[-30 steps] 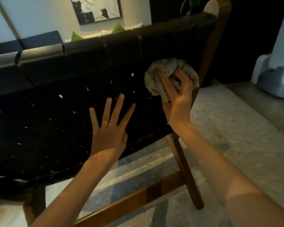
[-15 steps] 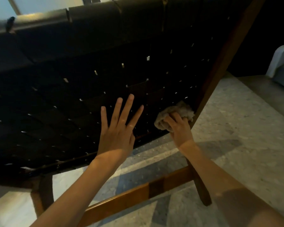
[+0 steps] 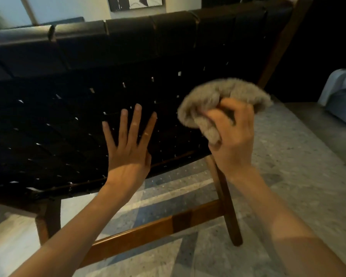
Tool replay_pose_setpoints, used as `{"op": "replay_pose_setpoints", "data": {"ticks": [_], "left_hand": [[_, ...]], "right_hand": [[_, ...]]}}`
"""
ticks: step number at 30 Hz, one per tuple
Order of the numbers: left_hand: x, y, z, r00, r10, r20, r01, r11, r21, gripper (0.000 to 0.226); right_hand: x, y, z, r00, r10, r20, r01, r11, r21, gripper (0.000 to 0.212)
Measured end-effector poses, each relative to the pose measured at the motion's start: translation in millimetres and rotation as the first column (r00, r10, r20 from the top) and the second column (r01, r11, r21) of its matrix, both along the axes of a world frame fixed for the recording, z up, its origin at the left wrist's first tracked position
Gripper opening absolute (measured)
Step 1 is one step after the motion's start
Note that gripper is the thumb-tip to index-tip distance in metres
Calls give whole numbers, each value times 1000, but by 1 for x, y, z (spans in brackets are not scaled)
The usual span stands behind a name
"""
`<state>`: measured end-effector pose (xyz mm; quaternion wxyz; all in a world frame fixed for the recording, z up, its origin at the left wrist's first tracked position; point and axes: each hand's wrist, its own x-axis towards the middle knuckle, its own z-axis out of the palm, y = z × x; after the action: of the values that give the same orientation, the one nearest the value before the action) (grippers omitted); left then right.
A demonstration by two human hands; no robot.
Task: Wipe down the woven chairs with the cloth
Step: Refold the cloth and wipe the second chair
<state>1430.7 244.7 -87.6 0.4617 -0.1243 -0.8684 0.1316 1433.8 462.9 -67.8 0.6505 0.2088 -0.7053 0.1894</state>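
This looks like a home living room: a woven chair (image 3: 128,56) of black straps on a brown wooden frame stands on a speckled stone floor (image 3: 288,156), and a framed black-and-white picture (image 3: 136,3) hangs on the pale wall (image 3: 68,7) behind it.

Head view, downward, close behind chair (image 3: 128,62)

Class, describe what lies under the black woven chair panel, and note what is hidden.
Under the black woven chair panel runs a brown wooden crossbar between wooden legs, above speckled grey stone floor. The left forearm covers part of the crossbar.
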Motion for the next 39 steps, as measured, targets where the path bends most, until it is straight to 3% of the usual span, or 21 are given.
{"op": "replay_pose_setpoints", "data": {"ticks": [2,8,12,15,18,20,23,27,30,32,34,37,39], "left_hand": [[0,-1,6,1000,4,-13,-4,1000,15,90],[-4,-6,12,999,17,-35,-16,999,30,89],[-10,-14,4,999,14,-48,-15,1000,-19,90],[-14,-21,0,998,-12,-61,10,1000,-23,89],[-14,-29,-3,998,-22,-61,19,999,-49,90],[-14,-33,-4,999,-20,-50,16,997,-70,92],[-15,-35,-7,998,-6,-61,0,995,-103,96],[-16,-36,-8,996,50,-76,-60,989,-135,101],[-12,-38,-7,994,73,-77,-84,984,-154,101],[-7,-40,-5,995,71,-71,-80,986,-144,100],[-2,-45,-1,990,78,-118,-93,987,-129,96],[0,-55,7,972,91,-216,-120,985,-126,90],[1,-61,14,970,87,-227,-113,988,-105,92]], "right_hand": [[-6,-3,29,1000,-24,-7,24,1000,10,30],[-32,-16,55,982,-90,169,81,995,59,53],[-47,-25,43,990,-58,127,66,996,-57,36],[-59,-28,17,986,-55,159,57,998,-7,33],[-64,-31,-25,955,-68,288,48,996,77,43],[-62,-37,-54,894,-90,439,37,991,128,49],[-60,-47,-90,709,-131,693,12,985,173,45],[-70,-45,-114,556,-250,792,-8,952,306,42],[-68,-43,-102,531,-220,819,-53,955,291,41],[-48,-40,-92,566,-178,805,-77,961,266,42],[-17,-38,-81,675,-6,738,-103,989,103,45],[24,-43,-48,885,158,437,-188,982,26,50],[35,-46,-11,945,173,278,-194,980,47,47]]}}
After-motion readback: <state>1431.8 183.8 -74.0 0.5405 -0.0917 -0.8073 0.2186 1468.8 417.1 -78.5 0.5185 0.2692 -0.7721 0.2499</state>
